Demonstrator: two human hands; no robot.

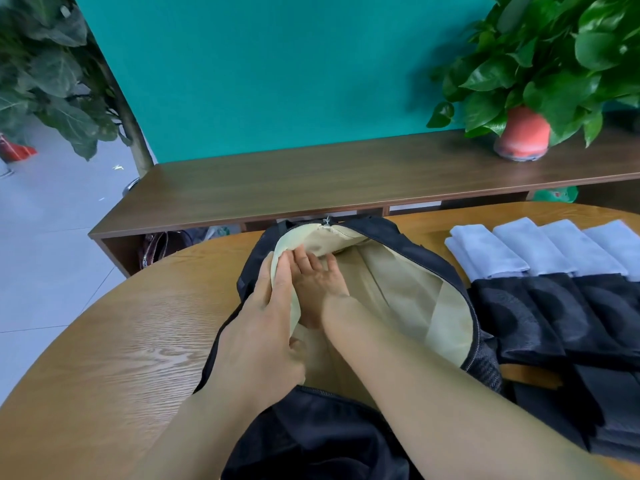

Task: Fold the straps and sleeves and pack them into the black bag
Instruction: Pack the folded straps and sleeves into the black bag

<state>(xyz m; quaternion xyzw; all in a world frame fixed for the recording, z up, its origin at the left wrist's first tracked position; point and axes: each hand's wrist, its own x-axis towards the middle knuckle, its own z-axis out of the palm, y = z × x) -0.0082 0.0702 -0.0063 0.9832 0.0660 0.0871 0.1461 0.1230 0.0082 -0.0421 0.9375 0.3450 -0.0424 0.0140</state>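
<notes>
The black bag [388,233] lies unzipped on the round wooden table, its beige lining [408,292] showing. My left hand [263,327] grips the bag's left rim, fingers over the edge and thumb inside. Inside the opening, my right hand [317,275] reaches in with fingers straight and palm up, touching the lining under the upper flap. Nothing shows in that hand. Several folded light-blue sleeves [540,247] lie in a row to the right of the bag. Several folded black straps [561,313] lie below them.
The wooden table [114,341] shows bare wood to the left of the bag. Behind it runs a dark wooden shelf [311,181] against a teal partition. A potted plant in a red pot [523,133] stands at the shelf's right end. A dark bag [162,244] sits under the shelf.
</notes>
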